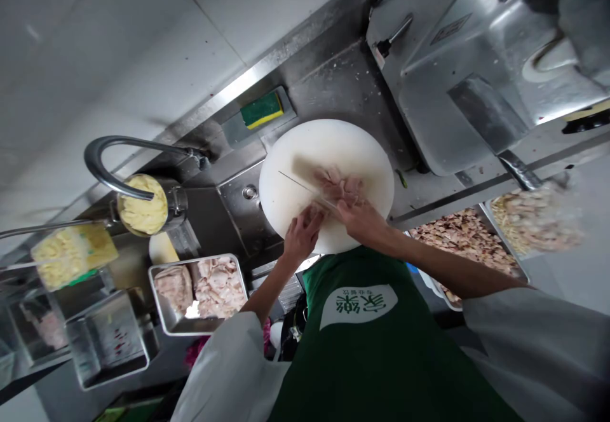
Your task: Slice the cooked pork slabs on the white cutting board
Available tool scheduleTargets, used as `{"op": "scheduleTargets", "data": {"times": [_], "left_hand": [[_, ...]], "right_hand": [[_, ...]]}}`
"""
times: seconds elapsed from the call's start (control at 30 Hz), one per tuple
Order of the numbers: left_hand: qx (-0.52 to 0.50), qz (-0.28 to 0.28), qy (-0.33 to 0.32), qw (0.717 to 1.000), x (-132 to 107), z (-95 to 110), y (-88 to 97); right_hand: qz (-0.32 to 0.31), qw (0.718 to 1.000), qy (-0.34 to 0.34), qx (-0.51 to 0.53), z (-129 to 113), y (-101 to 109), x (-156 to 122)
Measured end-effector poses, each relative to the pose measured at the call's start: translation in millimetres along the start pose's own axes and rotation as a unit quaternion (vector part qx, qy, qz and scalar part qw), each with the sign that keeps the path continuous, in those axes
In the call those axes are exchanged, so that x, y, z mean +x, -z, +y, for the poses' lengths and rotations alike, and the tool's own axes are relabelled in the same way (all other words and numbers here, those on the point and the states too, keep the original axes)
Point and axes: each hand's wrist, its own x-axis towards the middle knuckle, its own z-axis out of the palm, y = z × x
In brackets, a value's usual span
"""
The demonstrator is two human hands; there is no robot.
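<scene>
A round white cutting board [286,149] lies before me, with a small heap of sliced pale pink meat [350,185] on it. My right hand [361,220] is closed around the handle of a knife [305,187], whose blade shows nearly edge-on as a thin line pointing up and left. Close by, my left hand [303,236] has its fingers bent and pressed on a piece of meat [315,211] at the board's near side. The blade passes right beside those fingertips, which partly cover the piece.
Left of the board are a faucet [98,155], a pot of pale yellow pieces [143,211] and a tray of pale meat [219,285]. A sponge [262,110] lies behind. On the right, a cleaver [490,110] rests on a metal machine [424,117], above a tray of chopped meat [467,241].
</scene>
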Motion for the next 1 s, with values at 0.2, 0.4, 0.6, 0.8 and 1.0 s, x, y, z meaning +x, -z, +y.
{"op": "scheduleTargets", "data": {"times": [0.2,0.4,0.6,0.8,1.0], "left_hand": [[-0.003,-0.024,-0.035,0.999,-17,-8,6.3],[-0.102,0.059,-0.071,0.991,-1,-7,-13.3],[-0.088,0.059,-0.082,0.991,2,-11,-21.6],[-0.093,0.031,-0.056,0.994,3,-11,-23.1],[-0.082,0.034,-0.06,0.994,4,-10,-23.4]], "right_hand": [[-0.005,1.0,-0.005,-0.015,-24,-27,-20],[-0.042,0.997,-0.032,-0.049,-25,-26,-39],[-0.057,0.997,-0.026,-0.043,-30,-27,-75],[-0.072,0.996,-0.044,-0.043,-32,-26,-82],[-0.085,0.995,-0.048,-0.033,-36,-24,-70]]}}
